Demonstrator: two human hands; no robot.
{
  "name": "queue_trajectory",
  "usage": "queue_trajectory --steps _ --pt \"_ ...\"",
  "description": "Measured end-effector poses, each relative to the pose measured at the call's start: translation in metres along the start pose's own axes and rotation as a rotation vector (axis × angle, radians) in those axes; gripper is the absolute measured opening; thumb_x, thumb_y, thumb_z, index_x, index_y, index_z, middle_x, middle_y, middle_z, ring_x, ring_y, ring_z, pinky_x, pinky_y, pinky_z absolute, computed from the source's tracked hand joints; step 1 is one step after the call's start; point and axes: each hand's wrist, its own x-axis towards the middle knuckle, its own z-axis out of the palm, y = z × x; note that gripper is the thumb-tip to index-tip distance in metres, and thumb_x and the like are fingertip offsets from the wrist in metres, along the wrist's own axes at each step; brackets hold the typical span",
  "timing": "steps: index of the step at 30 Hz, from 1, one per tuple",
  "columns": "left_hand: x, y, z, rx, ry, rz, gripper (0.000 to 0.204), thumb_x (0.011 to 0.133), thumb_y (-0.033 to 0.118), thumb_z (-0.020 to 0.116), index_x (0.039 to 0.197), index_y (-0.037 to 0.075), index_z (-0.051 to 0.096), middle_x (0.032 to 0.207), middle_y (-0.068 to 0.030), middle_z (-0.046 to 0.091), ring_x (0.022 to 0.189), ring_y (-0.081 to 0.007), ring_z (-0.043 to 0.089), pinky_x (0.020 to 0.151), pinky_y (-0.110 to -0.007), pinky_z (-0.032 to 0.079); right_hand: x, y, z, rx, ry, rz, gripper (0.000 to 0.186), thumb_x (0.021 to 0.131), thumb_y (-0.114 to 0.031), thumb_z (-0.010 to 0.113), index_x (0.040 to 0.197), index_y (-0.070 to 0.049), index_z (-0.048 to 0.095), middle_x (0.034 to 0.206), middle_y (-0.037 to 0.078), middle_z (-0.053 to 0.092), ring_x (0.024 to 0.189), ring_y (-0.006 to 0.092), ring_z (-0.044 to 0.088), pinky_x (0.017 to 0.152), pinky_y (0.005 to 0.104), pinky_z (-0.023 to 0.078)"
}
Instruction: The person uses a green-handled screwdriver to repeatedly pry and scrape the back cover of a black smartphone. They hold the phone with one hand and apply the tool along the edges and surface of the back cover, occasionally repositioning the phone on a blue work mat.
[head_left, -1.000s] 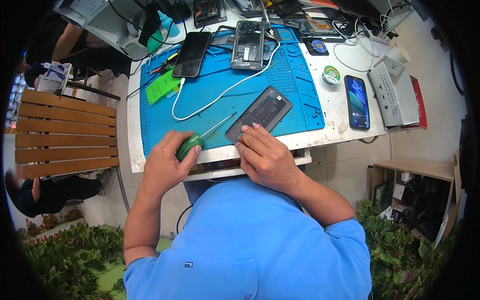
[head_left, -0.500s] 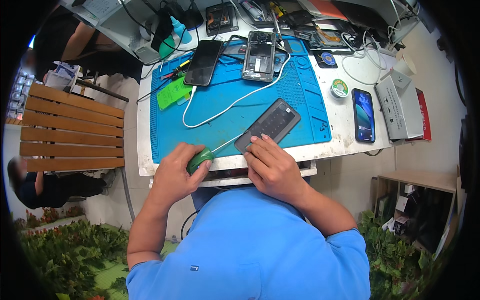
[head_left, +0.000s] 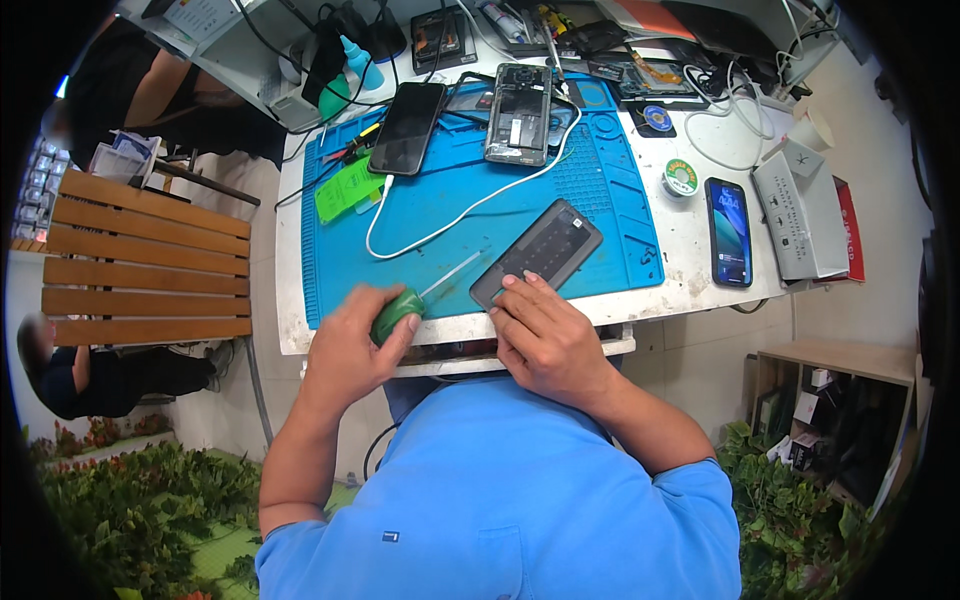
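Observation:
My left hand (head_left: 352, 340) is closed around a rounded green tool (head_left: 400, 316) with a long, thin, pale rod. The rod points up and to the right over the mat, its end just short of a dark grey, phone-shaped panel (head_left: 545, 245). My right hand (head_left: 548, 328) grips the panel's near left corner, fingers on top; the thumb is mostly hidden. Tilted across the front of the blue repair mat (head_left: 440, 215), the panel has faint marks and a small pale label near its far end.
Behind lie a black phone (head_left: 408, 128), an opened phone (head_left: 518, 115) and a white cable (head_left: 470, 205). A bright green card (head_left: 345, 192) rests at the mat's left. To the right are a round tin (head_left: 681, 178), a lit phone (head_left: 729, 232) and a white box (head_left: 797, 215).
My left hand has shifted slightly left, drawing the rod's end away from the panel's left edge. The right hand and the panel stay almost in place.

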Motion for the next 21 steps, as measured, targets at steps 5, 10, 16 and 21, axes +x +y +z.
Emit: queue_trajectory --steps 5,10,16,21 --pt "0.024 -0.001 0.008 0.001 0.082 0.167 0.069 0.098 0.037 0.094 0.157 0.009 0.074 0.129 -0.0215 0.085 0.108 -0.0435 0.083 0.092 -0.049 0.065 0.004 -0.003 -0.002 0.025 -0.01 0.029 0.029 0.086 -0.001 0.085 0.115 0.002 0.082 0.123 0.017 0.081 0.131 0.0383 0.08 0.122 0.0553 0.062" --pt "0.056 0.019 0.013 0.116 -0.176 0.09 0.076 0.091 0.034 0.095 0.162 0.017 0.073 0.128 -0.021 0.086 0.109 -0.045 0.083 0.094 -0.051 0.066 0.002 -0.001 -0.001 0.041 -0.001 0.03 0.03 0.086 0.0 0.085 0.115 0.002 0.082 0.124 0.017 0.081 0.131 0.0382 0.08 0.122 0.0553 0.062" --pt "0.062 0.014 0.013 0.178 -0.224 0.162 0.075 0.089 0.03 0.092 0.162 0.02 0.074 0.128 -0.0179 0.086 0.106 -0.0445 0.082 0.09 -0.051 0.067 0.0 0.0 0.002 0.033 0.017 0.003 0.031 0.085 -0.005 0.083 0.115 0.004 0.08 0.124 0.019 0.079 0.132 0.0379 0.078 0.124 0.0536 0.06" --pt "0.066 0.03 0.0 0.285 -0.307 0.131 0.068 0.091 0.03 0.092 0.156 0.02 0.077 0.127 -0.016 0.086 0.104 -0.044 0.082 0.089 -0.05 0.067 -0.001 0.001 0.002 0.04 0.012 0.013 0.03 0.085 -0.004 0.082 0.114 0.004 0.079 0.124 0.019 0.079 0.132 0.0377 0.078 0.123 0.0534 0.06"
